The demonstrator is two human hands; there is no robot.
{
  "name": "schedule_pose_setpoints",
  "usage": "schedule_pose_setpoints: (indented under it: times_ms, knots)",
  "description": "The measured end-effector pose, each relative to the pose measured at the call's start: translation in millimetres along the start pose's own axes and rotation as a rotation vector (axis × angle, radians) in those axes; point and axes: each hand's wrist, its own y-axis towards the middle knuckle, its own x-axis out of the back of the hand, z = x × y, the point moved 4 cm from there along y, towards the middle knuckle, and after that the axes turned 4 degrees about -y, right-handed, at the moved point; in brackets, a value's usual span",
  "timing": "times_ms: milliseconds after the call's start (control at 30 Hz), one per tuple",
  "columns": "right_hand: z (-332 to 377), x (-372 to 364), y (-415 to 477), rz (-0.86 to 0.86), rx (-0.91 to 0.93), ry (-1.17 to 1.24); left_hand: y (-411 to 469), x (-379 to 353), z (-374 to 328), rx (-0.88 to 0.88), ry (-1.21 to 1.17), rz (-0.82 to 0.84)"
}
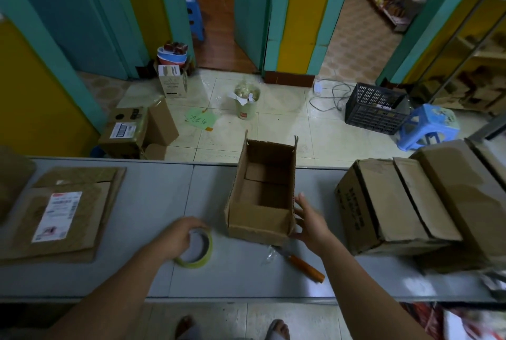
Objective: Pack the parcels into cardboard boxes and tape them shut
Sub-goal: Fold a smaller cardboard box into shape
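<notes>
An empty cardboard box stands open-topped in the middle of the grey table, its flaps up. My right hand is at the box's near right corner, fingers spread, touching or almost touching the wall. My left hand rests on a roll of yellowish tape lying flat on the table left of the box, fingers curled over its rim. A knife with an orange handle lies on the table just in front of the box.
Flattened cardboard with a shipping label lies at the table's left. Larger closed cartons sit at the right. Beyond the table, on the floor: boxes, a bin, a black crate, a blue stool.
</notes>
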Motion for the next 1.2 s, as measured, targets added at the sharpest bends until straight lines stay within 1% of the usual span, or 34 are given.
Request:
schedule_pose_setpoints:
  times_ms: [67,100,167,233,300,333,433,467,533,633,700,767,833,933,1033,1133,1200]
  knots:
    - [4,-11,-1,0.016,0.005,-0.021,-6,10,-6,0.044,0.033,0.05]
    - [4,-13,3,0.022,0.01,-0.034,-6,15,-14,0.046,-0.008,0.034]
    - [4,-13,8,-0.009,0.025,-0.055,-6,30,-47,0.015,-0.217,-0.068]
    - [7,-11,13,-0.051,0.08,-0.084,-5,43,-85,-0.03,-0.43,-0.18]
    - [22,-12,4,-0.115,0.196,-0.13,-6,47,-121,-0.064,-0.533,-0.159]
    - [29,-13,0,-0.129,0.257,-0.146,-6,46,-138,-0.091,-0.531,-0.121]
    - [41,-18,-2,-0.084,0.365,-0.215,-8,32,-164,-0.135,-0.376,-0.035]
    - [44,-20,-1,-0.06,0.396,-0.259,-7,28,-165,-0.145,-0.367,-0.042]
    - [48,-21,-1,-0.057,0.428,-0.317,-6,27,-161,-0.153,-0.427,-0.095]
    - [48,-17,-4,-0.128,0.456,-0.314,-5,31,-146,-0.125,-0.481,-0.187]
    - [45,-18,-4,-0.201,0.502,-0.426,-5,29,-145,-0.113,-0.485,-0.211]
    - [47,-28,-5,-0.255,0.55,-0.604,-7,22,-154,-0.132,-0.419,-0.235]
    - [51,-42,-6,-0.264,0.555,-0.778,-6,15,-163,-0.138,-0.292,-0.289]
    - [57,-53,-3,-0.303,0.544,-0.975,-6,12,-173,-0.114,0.003,-0.367]
    - [67,-56,3,-0.34,0.563,-1.157,-8,10,-180,-0.069,0.25,-0.395]
    - [93,-56,14,-0.382,0.569,-1.24,-7,6,-188,-0.035,0.362,-0.373]
    - [110,-57,27,-0.373,0.495,-1.297,-6,4,-193,-0.03,0.382,-0.352]
